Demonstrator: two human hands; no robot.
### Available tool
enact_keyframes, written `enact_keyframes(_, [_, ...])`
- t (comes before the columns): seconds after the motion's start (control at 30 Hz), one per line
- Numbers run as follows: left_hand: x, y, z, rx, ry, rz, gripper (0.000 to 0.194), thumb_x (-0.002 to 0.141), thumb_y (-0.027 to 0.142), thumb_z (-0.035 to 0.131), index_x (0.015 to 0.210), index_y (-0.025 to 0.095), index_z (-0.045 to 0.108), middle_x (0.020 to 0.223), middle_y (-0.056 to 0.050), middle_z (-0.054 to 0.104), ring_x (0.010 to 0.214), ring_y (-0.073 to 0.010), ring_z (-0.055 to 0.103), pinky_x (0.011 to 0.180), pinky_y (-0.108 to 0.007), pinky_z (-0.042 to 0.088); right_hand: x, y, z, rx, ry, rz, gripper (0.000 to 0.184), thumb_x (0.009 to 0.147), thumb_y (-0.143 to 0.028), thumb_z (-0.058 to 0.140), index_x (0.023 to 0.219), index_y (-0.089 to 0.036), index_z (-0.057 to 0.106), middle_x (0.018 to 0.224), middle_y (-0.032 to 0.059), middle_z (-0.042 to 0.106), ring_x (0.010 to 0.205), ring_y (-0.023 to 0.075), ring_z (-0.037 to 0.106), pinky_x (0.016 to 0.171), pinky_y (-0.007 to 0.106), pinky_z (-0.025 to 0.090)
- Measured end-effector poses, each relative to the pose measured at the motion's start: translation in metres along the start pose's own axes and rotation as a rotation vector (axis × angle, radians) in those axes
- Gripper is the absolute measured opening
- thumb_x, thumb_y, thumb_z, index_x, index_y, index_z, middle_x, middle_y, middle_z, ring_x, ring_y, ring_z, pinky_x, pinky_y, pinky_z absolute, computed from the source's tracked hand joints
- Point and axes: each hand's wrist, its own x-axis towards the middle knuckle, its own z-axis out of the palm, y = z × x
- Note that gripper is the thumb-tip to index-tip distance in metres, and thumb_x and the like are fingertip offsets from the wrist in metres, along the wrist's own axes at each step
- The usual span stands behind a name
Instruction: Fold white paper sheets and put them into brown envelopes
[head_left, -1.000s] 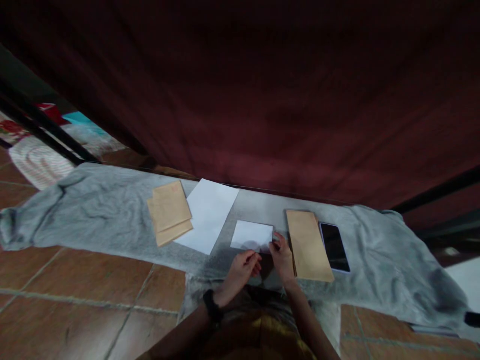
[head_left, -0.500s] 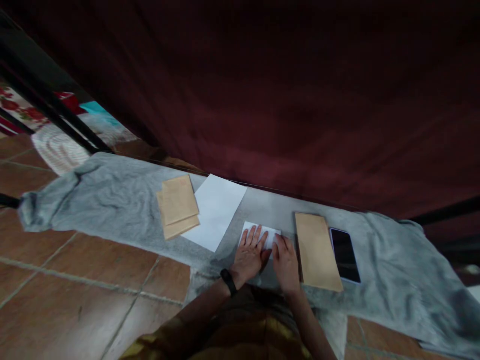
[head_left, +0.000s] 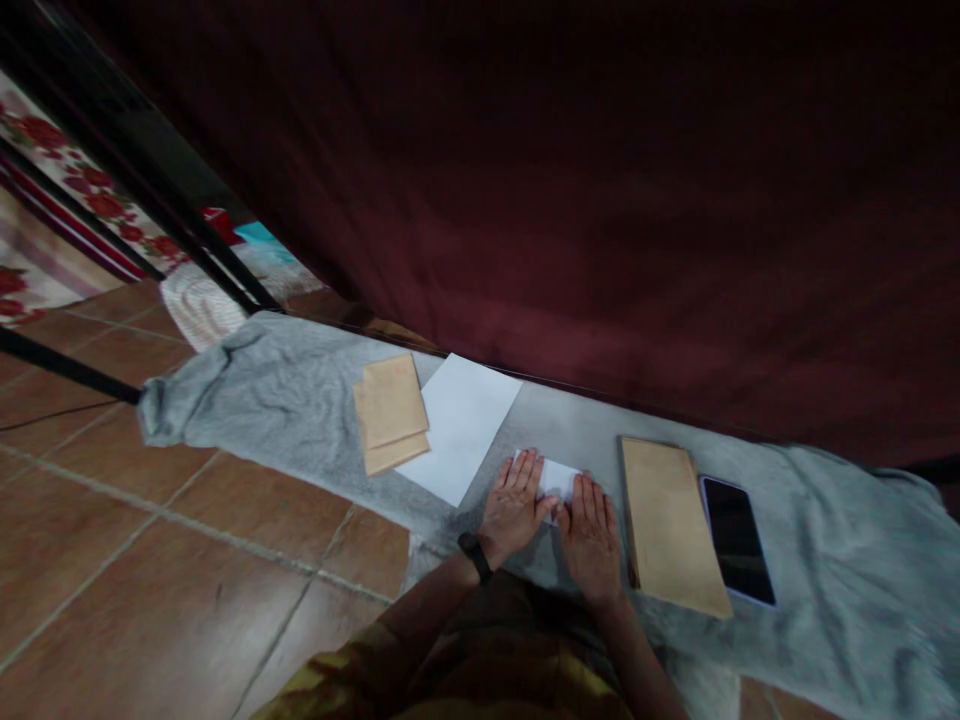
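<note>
A small piece of white paper (head_left: 558, 480), seemingly folded, lies on the grey cloth in front of me. My left hand (head_left: 515, 505) rests flat on its left part, fingers stretched out. On the right end of the paper my right hand (head_left: 591, 535) lies flat too, with its fingers extended. The two thumbs almost meet at the paper's near edge. Both palms cover much of the paper. To the left is a larger white sheet (head_left: 469, 420), partly under two brown paper envelopes (head_left: 394, 400).
A stack of brown envelopes (head_left: 671, 520) lies right of my hands, beside a dark-screened phone (head_left: 739, 540). The grey cloth (head_left: 292, 400) covers a long, narrow surface. Behind it hangs a dark red curtain (head_left: 562, 250). Dark metal bars (head_left: 67, 365) stand at the left, above a tiled floor (head_left: 135, 580).
My right hand has gone from curled fingers at the paper's right edge to lying flat on it. My left hand stays flat on the paper. The whole view has shifted slightly.
</note>
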Motion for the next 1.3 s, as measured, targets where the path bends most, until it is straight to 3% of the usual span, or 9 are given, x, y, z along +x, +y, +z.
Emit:
enact_keyframes(0.43, [-0.002, 0.003, 0.007, 0.011, 0.023, -0.051, 0.066, 0.100, 0.054, 0.036, 0.152, 0.013, 0.034, 0.160, -0.015, 0.034, 0.149, -0.0264, 0.029, 0.121, -0.049, 0.026, -0.023, 0.000, -0.003, 0.007, 0.115, -0.004, 0.063, 0.103, -0.041, 0.037, 0.153, -0.003, 0.031, 0.154, 0.0262, 0.037, 0.142, 0.0364, 0.039, 0.113, 0.057, 0.036])
enact_keyframes(0.67, [0.001, 0.005, 0.004, 0.045, -0.003, -0.069, 0.066, 0.100, 0.053, 0.036, 0.151, 0.011, 0.036, 0.159, -0.017, 0.035, 0.149, -0.0282, 0.029, 0.121, -0.052, 0.025, -0.050, -0.005, -0.014, 0.074, 0.117, -0.116, 0.054, 0.104, -0.037, 0.035, 0.150, -0.010, 0.040, 0.150, 0.0219, 0.046, 0.137, 0.0339, 0.046, 0.112, 0.056, 0.038])
enact_keyframes(0.8, [0.005, 0.018, -0.003, 0.006, 0.013, -0.080, 0.064, 0.102, 0.050, 0.033, 0.149, 0.007, 0.039, 0.159, -0.018, 0.033, 0.150, -0.0295, 0.026, 0.122, -0.053, 0.022, -0.061, -0.005, -0.017, 0.074, 0.124, -0.168, 0.049, 0.102, -0.035, 0.035, 0.145, -0.015, 0.049, 0.145, 0.0191, 0.053, 0.134, 0.0328, 0.051, 0.111, 0.056, 0.039])
enact_keyframes(1.0, [0.016, 0.048, 0.001, -0.200, -0.078, 0.208, 0.054, 0.103, 0.049, 0.031, 0.149, 0.024, 0.043, 0.157, -0.003, 0.041, 0.148, -0.0192, 0.032, 0.123, -0.040, 0.025, -0.063, 0.006, -0.012, -0.119, 0.091, -0.373, 0.037, 0.094, -0.017, 0.041, 0.120, -0.015, 0.068, 0.133, 0.0199, 0.063, 0.131, 0.0376, 0.052, 0.110, 0.059, 0.036])
enact_keyframes(1.07, [0.018, 0.050, 0.004, -0.228, -0.108, 0.236, 0.053, 0.103, 0.051, 0.030, 0.147, 0.025, 0.045, 0.157, -0.002, 0.042, 0.147, -0.0187, 0.033, 0.123, -0.041, 0.025, -0.065, 0.011, -0.010, -0.139, 0.099, -0.424, 0.035, 0.093, -0.018, 0.042, 0.115, -0.017, 0.070, 0.128, 0.0179, 0.066, 0.127, 0.0380, 0.055, 0.109, 0.059, 0.035])
enact_keyframes(1.3, [0.026, 0.042, 0.012, -0.207, -0.069, 0.234, 0.054, 0.103, 0.050, 0.033, 0.151, 0.026, 0.039, 0.160, -0.002, 0.036, 0.149, -0.0193, 0.029, 0.124, -0.043, 0.020, -0.072, 0.013, -0.004, -0.057, 0.124, -0.292, 0.046, 0.100, -0.041, 0.039, 0.129, -0.013, 0.062, 0.129, 0.0177, 0.067, 0.123, 0.0321, 0.060, 0.108, 0.050, 0.040])
